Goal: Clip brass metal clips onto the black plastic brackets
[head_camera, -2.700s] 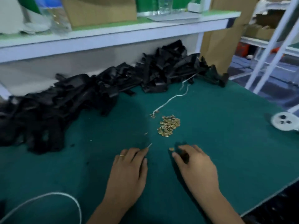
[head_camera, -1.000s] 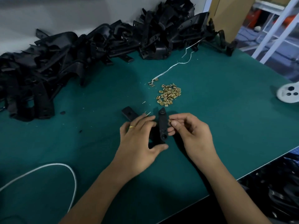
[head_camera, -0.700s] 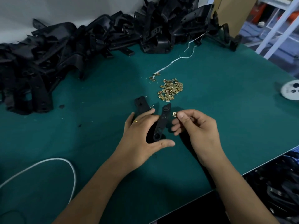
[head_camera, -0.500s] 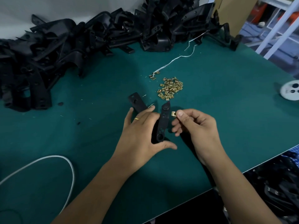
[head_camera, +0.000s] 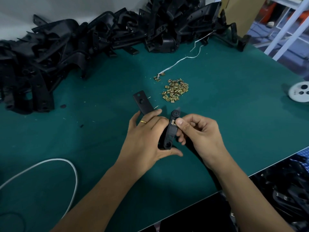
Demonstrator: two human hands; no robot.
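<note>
The right hand [head_camera: 199, 131], having carried a brass clip [head_camera: 173, 122] across, is now pinching it against the black bracket [head_camera: 170, 133] that the left hand [head_camera: 147, 139] is gripping; seating is starting.

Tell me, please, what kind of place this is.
Probably a small factory assembly bench: a large heap of black plastic brackets, a loose pile of brass clips, and a green work mat.

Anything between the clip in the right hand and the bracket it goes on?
Nothing visible. The right hand pinches the brass clip already against the edge of the black bracket, which the left hand holds; the fingers sit beside that spot, not over it.
</note>
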